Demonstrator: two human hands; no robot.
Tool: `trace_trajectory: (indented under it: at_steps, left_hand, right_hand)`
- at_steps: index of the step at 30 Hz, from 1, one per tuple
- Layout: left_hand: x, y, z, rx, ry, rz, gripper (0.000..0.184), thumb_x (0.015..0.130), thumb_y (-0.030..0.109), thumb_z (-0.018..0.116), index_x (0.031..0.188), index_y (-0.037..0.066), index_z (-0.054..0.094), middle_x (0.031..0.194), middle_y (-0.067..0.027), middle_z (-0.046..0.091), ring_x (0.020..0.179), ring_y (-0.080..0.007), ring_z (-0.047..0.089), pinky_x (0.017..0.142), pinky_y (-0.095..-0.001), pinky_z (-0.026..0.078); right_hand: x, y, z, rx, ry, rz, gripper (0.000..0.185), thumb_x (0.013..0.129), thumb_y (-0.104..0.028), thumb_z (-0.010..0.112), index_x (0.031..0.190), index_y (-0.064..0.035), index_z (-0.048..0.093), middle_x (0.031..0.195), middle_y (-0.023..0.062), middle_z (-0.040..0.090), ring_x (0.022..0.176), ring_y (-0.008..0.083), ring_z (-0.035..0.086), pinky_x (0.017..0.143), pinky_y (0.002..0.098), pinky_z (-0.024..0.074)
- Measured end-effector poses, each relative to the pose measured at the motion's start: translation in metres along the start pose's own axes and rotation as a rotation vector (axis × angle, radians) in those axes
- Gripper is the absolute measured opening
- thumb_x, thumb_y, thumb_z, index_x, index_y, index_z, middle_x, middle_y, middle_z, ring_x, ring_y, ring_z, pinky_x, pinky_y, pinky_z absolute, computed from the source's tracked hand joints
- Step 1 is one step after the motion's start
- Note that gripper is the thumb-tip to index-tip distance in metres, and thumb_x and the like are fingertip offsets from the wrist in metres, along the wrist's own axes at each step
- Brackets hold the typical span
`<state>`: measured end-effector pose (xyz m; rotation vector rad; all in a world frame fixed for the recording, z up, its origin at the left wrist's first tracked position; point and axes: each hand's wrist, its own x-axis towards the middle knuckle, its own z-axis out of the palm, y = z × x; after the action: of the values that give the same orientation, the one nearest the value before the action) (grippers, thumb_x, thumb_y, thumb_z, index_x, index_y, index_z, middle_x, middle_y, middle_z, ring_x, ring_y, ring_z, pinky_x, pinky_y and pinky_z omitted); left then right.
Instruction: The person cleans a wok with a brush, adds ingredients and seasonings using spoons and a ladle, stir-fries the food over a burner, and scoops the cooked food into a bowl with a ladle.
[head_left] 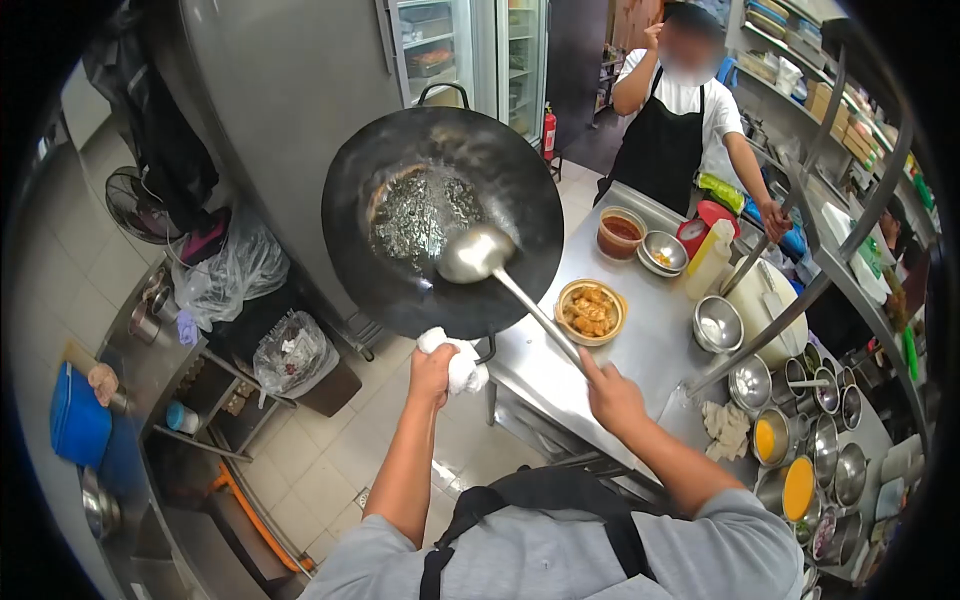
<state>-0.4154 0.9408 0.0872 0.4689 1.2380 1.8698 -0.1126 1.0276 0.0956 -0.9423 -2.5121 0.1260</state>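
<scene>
A large black wok point(350, 260) is held up in front of me, with bubbling, glistening liquid in its middle. My left hand point(434, 372) is closed around a white cloth point(464, 372) at the wok's near handle. In my right hand point(612, 398) is the long handle of a steel ladle point(476, 254), whose round bowl lies over the wok's inside, beside the liquid. Right of the wok, a round tan bowl point(619, 318) of browned food pieces stands on the steel table point(645, 370).
Across the table stands a person in a black apron point(650, 150). A tub of red sauce point(620, 234), squeeze bottles point(712, 256) and several steel bowls point(717, 324) line the table. At left are a lined bin point(330, 385) and a fan point(140, 205). Metal shelf posts point(790, 310) rise at right.
</scene>
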Motion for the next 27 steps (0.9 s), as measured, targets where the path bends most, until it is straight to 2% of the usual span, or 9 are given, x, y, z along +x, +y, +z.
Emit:
trace_trajectory:
  at_steps: [2,5,7,9,12,14,18,23,27]
  left_hand:
    - [0.012,-0.011,0.014,0.022,0.021,-0.004,0.007,0.075,0.001,0.055,0.081,0.003,0.057,0.076,-0.0055,0.06,0.065,-0.0151,0.061,0.058,-0.0293,0.05]
    - [0.017,-0.026,0.044,0.024,0.033,-0.004,0.007,0.074,0.002,0.056,0.08,0.004,0.057,0.075,-0.0054,0.06,0.064,-0.0151,0.061,0.057,-0.0293,0.05]
    - [0.015,-0.044,0.057,-0.024,0.038,-0.009,0.007,0.074,0.002,0.056,0.081,0.004,0.057,0.075,-0.005,0.06,0.064,-0.0151,0.06,0.057,-0.0293,0.049]
    - [0.007,-0.047,0.075,-0.026,0.058,-0.021,0.008,0.074,0.002,0.057,0.081,0.004,0.057,0.075,-0.0047,0.06,0.064,-0.0151,0.06,0.057,-0.0294,0.049]
    - [0.013,-0.049,0.09,-0.002,0.059,-0.002,0.009,0.074,0.003,0.057,0.082,0.004,0.057,0.076,-0.0044,0.059,0.064,-0.015,0.06,0.057,-0.0295,0.049]
    - [0.019,-0.054,0.097,0.016,0.044,0.008,0.009,0.073,0.003,0.057,0.082,0.004,0.056,0.076,-0.0044,0.059,0.064,-0.015,0.06,0.057,-0.0296,0.049]
    - [0.032,-0.056,0.109,0.053,0.097,0.021,0.006,0.072,0.003,0.057,0.078,0.004,0.056,0.071,-0.004,0.058,0.06,-0.0151,0.059,0.055,-0.0293,0.049]
    - [0.062,-0.077,0.11,0.075,0.13,0.08,0.009,0.072,0.004,0.058,0.081,0.002,0.058,0.075,-0.0059,0.06,0.063,-0.0169,0.061,0.057,-0.0303,0.05]
    - [0.077,-0.079,0.104,0.122,0.167,0.078,0.011,0.072,0.004,0.058,0.083,0.001,0.059,0.077,-0.0061,0.061,0.065,-0.0179,0.061,0.059,-0.031,0.05]
  right_hand:
    - [-0.017,0.017,-0.028,-0.005,-0.085,0.02,0.062,0.081,-0.009,0.058,0.14,-0.0198,0.041,0.081,0.0138,0.054,0.058,0.034,0.058,0.051,0.0445,0.0487]
    - [0.02,0.031,-0.043,0.137,-0.106,0.042,0.067,0.079,-0.011,0.063,0.141,-0.0164,0.039,0.084,0.0166,0.058,0.071,0.0354,0.061,0.065,0.0462,0.0506]
    - [0.094,0.04,-0.02,0.256,0.121,-0.132,0.063,0.082,-0.014,0.061,0.141,-0.016,0.039,0.086,0.0177,0.059,0.076,0.0364,0.061,0.07,0.0479,0.0495]
    - [0.142,0.038,-0.019,0.11,0.034,-0.047,0.059,0.084,-0.016,0.059,0.14,-0.0157,0.039,0.088,0.017,0.059,0.08,0.0345,0.061,0.068,0.0459,0.0504]
    - [0.14,0.058,-0.023,0.014,-0.043,-0.02,0.056,0.087,-0.018,0.056,0.14,-0.0157,0.039,0.091,0.0168,0.059,0.079,0.0331,0.061,0.066,0.0437,0.0512]
    - [0.108,0.086,-0.024,0.004,0.016,-0.053,0.056,0.086,-0.017,0.055,0.14,-0.0194,0.039,0.091,0.0159,0.058,0.073,0.0332,0.062,0.064,0.0423,0.0516]
    - [0.029,0.116,-0.077,-0.139,-0.224,0.041,0.059,0.084,-0.013,0.055,0.139,-0.0256,0.04,0.086,0.014,0.056,0.064,0.0341,0.061,0.059,0.0449,0.0507]
    - [-0.031,0.122,-0.164,-0.295,-0.307,0.109,0.058,0.082,-0.01,0.056,0.137,-0.0242,0.045,0.085,0.0127,0.056,0.06,0.0338,0.059,0.055,0.0449,0.0495]
    - [-0.052,0.115,-0.208,-0.279,-0.258,0.128,0.059,0.08,-0.01,0.06,0.136,-0.0223,0.047,0.084,0.0116,0.056,0.062,0.0328,0.059,0.057,0.0436,0.0501]
